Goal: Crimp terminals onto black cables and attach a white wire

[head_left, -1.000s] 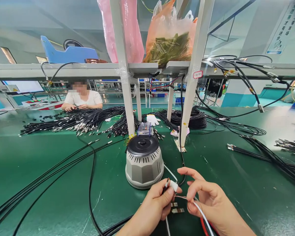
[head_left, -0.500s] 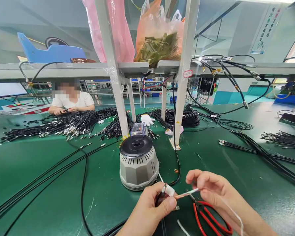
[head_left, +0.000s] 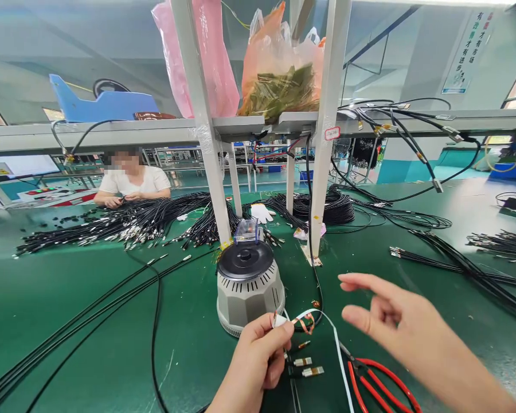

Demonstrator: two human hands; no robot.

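Observation:
My left hand (head_left: 262, 358) is closed, thumb and forefinger pinching a small white piece (head_left: 279, 321) at what looks like a cable end. A thin copper-coloured strip (head_left: 310, 324) curls out from the pinch. Along with it runs a narrow white strip (head_left: 336, 335), arching over and down to the table's front. My right hand (head_left: 399, 321) hangs open to the right, thumb and forefinger apart with nothing between them. Below it lie red-handled cutters (head_left: 370, 381). Beside my left hand, metal cable connectors (head_left: 303, 361) stick out over the table.
A round grey machine with a black top (head_left: 247, 287) stands just beyond my left hand. Shelf posts (head_left: 322, 172) rise from the green table (head_left: 112, 321). Black cable bundles (head_left: 124, 221) lie at the back left and right (head_left: 468, 269). A person (head_left: 133, 180) sits opposite.
My right hand has let go of the white strip and moved up and right, its fingers spreading. The strip now arches loosely and the copper strip curls. The view has shifted slightly.

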